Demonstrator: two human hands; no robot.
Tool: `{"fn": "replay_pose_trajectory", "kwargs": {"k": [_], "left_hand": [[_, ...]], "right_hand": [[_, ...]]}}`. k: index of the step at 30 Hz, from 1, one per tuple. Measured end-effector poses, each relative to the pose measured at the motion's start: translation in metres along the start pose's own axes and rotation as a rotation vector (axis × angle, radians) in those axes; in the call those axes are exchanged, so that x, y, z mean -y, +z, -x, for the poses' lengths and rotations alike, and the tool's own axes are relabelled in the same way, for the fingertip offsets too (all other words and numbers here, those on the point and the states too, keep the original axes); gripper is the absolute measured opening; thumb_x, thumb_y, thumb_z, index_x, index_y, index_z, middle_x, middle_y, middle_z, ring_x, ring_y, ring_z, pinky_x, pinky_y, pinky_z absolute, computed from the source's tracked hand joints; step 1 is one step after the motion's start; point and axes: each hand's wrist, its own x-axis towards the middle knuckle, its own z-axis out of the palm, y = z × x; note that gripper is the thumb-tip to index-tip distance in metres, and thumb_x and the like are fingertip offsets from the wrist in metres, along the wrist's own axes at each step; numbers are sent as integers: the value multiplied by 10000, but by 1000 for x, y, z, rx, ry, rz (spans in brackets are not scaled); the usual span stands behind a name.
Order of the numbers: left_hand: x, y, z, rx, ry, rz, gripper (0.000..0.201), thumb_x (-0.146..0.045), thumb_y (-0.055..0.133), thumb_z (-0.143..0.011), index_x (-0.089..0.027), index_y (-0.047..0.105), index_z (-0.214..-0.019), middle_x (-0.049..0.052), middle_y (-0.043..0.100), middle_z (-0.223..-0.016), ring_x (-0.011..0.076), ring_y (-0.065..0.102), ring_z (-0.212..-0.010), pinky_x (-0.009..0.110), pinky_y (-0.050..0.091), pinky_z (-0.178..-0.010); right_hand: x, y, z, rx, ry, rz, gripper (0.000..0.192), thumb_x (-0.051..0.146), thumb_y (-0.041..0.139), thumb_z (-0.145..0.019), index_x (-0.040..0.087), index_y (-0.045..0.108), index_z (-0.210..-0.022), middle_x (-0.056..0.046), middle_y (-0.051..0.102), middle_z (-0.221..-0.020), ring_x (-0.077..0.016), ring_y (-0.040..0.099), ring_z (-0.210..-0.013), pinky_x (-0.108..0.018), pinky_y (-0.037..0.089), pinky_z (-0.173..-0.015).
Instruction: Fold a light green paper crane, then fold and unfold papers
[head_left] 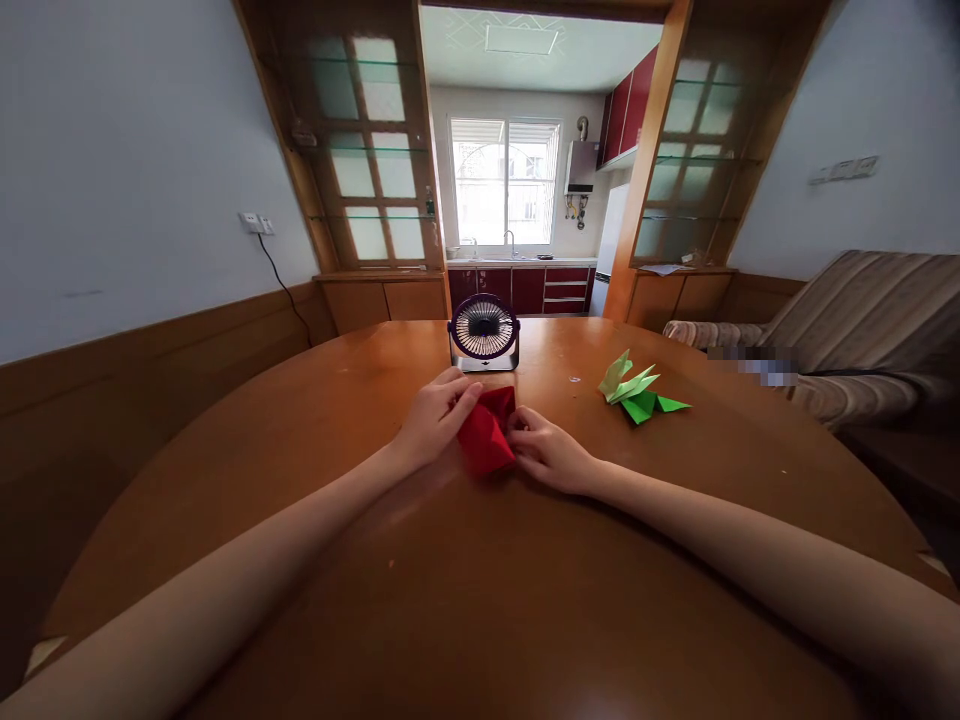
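A folded piece of red paper [487, 432] lies on the round wooden table [420, 600] in front of me. My left hand [436, 418] presses its fingertips on the paper's upper left edge. My right hand [547, 452] pinches the paper's right edge between thumb and fingers. Both forearms stretch across the tabletop toward it.
A small dark desk fan [484, 333] stands just behind the red paper. Two folded green paper figures [637, 391] lie to the right on the table. A striped sofa [847, 330] sits at the right, and a kitchen opens behind the table.
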Motion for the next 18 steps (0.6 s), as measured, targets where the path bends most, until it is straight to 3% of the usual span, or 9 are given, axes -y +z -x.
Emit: {"fn": "replay_pose_trajectory", "kwargs": {"k": [3,6,8,15,18], "left_hand": [[7,3,-3,106,-181,49,402,-440,569,-820,-170,462,-543,-8,490,-645,116,460,-594,249,375,-568],[20,6,-6,284,-352,229,219,-313,715,-653,-163,557,-675,-6,581,-703,126,537,-635,242,413,-580],[27,6,-6,358,-436,350,247,-242,732,-593,-164,565,-757,-13,601,-706,123,563,-623,237,428,-573],[26,5,-1,539,-441,380,398,-404,777,-609,-167,575,-855,-7,610,-731,114,561,-587,240,437,-550],[20,5,-2,528,-434,282,418,-474,760,-631,-164,576,-842,-2,612,-727,125,562,-597,245,427,-549]], "right_hand": [[2,0,-1,-93,7,13,148,130,462,-903,202,569,-973,-88,515,-1048,-194,535,-968,-362,487,-877],[3,0,-2,-250,15,-15,143,177,385,-961,212,514,-1012,-95,521,-1069,-192,529,-1006,-376,465,-906],[3,0,-3,-337,24,-38,135,200,366,-972,215,495,-1008,-98,523,-1073,-197,528,-1021,-383,458,-907],[1,1,-3,-517,128,-122,141,269,354,-985,220,485,-1003,-88,547,-1033,-191,549,-970,-353,474,-842],[0,2,-1,-512,124,-135,132,258,358,-985,225,481,-1020,-86,540,-1026,-186,550,-964,-347,481,-834]]}}
